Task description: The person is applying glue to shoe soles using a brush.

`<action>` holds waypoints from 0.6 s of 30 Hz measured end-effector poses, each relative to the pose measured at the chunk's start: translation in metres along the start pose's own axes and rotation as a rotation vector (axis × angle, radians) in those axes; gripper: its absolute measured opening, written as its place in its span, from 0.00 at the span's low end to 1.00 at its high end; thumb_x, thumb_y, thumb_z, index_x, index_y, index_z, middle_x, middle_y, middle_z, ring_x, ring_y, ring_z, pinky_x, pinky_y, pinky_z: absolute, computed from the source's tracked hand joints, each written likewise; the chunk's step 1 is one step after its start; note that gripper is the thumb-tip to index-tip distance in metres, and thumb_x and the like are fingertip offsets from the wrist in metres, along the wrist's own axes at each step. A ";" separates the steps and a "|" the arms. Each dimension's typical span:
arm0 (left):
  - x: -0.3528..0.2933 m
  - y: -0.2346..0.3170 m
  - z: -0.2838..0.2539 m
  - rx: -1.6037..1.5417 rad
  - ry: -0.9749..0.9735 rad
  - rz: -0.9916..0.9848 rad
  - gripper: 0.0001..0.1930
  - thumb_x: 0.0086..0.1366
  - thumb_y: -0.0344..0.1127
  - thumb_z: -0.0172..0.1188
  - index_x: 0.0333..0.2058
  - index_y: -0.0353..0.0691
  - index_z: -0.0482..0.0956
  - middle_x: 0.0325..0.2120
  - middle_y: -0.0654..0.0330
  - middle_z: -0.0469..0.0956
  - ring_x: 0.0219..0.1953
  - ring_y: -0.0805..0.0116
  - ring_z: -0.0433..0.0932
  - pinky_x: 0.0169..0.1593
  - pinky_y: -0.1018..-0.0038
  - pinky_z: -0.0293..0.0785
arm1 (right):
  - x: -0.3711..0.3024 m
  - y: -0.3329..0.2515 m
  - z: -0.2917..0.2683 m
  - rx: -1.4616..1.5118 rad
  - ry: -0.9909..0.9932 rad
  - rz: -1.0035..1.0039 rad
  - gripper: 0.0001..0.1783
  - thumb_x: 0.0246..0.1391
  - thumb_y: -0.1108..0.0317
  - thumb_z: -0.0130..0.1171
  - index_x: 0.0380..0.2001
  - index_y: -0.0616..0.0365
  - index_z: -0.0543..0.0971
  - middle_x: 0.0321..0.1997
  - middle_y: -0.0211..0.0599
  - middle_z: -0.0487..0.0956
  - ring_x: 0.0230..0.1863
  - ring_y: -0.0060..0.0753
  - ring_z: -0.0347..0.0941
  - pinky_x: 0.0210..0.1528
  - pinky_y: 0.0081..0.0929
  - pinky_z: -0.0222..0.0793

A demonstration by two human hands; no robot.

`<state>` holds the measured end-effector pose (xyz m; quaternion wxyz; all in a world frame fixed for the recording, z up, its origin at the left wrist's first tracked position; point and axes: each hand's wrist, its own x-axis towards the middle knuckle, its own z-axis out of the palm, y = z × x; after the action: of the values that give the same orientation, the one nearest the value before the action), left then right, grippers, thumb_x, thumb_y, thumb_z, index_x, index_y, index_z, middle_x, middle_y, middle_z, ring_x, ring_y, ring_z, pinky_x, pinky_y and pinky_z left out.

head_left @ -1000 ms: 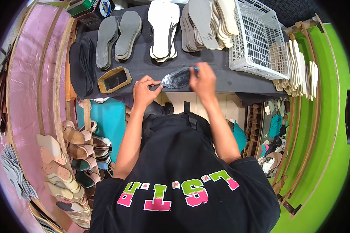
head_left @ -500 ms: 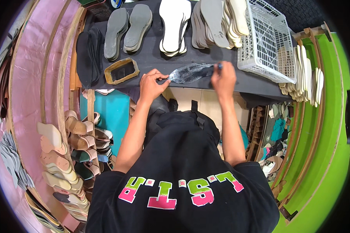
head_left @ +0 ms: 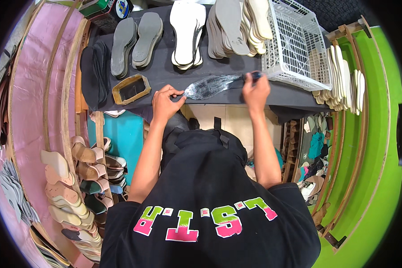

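Note:
A black sole-shaped piece [head_left: 210, 86] lies flat on the dark-covered table, its surface shiny and streaked with a wet whitish coating. My left hand [head_left: 166, 103] pinches its left end between thumb and fingers, holding it against the table. Over the right end, my right hand [head_left: 256, 94] is closed around a dark-handled tool [head_left: 256, 75]. The tool's working end is blurred and partly hidden, so its kind is unclear. To the left of my left hand stands a small yellowish-brown, many-sided open tray [head_left: 135, 97] with a dark inside.
Behind the work stand stacks of grey soles [head_left: 146, 40], white soles [head_left: 183, 44] and taupe soles [head_left: 230, 29]. Black soles [head_left: 94, 73] lie far left. A white plastic crate [head_left: 295, 78] sits at the right, beside cream soles [head_left: 339, 80]. Sandals [head_left: 87, 152] fill a lower-left rack.
The view has shifted, so the table's things sit further left in the picture. My right hand has moved rightward along the black piece with the tool. My left hand keeps its pinch.

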<state>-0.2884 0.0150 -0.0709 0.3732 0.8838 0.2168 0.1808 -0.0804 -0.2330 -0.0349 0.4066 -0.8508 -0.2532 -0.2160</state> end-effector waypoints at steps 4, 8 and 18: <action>0.000 -0.002 0.000 0.009 0.005 0.008 0.11 0.53 0.33 0.79 0.37 0.42 0.94 0.28 0.62 0.81 0.28 0.68 0.80 0.34 0.70 0.72 | -0.037 -0.058 0.019 0.148 -0.133 -0.202 0.07 0.61 0.73 0.68 0.37 0.63 0.79 0.33 0.50 0.79 0.32 0.58 0.77 0.35 0.46 0.73; -0.001 0.000 0.000 0.011 0.010 0.008 0.11 0.53 0.34 0.79 0.37 0.43 0.94 0.27 0.62 0.81 0.28 0.68 0.80 0.33 0.70 0.72 | -0.039 -0.062 0.017 0.264 -0.155 0.129 0.07 0.61 0.72 0.69 0.36 0.64 0.81 0.32 0.49 0.82 0.31 0.55 0.80 0.35 0.43 0.76; -0.001 0.001 0.001 0.024 0.018 -0.003 0.11 0.53 0.35 0.79 0.37 0.43 0.94 0.27 0.63 0.81 0.28 0.68 0.80 0.34 0.69 0.73 | -0.030 -0.025 -0.005 -0.116 -0.049 -0.154 0.08 0.60 0.74 0.69 0.40 0.61 0.79 0.35 0.49 0.78 0.36 0.57 0.76 0.40 0.47 0.73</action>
<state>-0.2883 0.0135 -0.0706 0.3609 0.8862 0.2235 0.1856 -0.1197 -0.2307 -0.0342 0.3324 -0.8561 -0.3147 -0.2400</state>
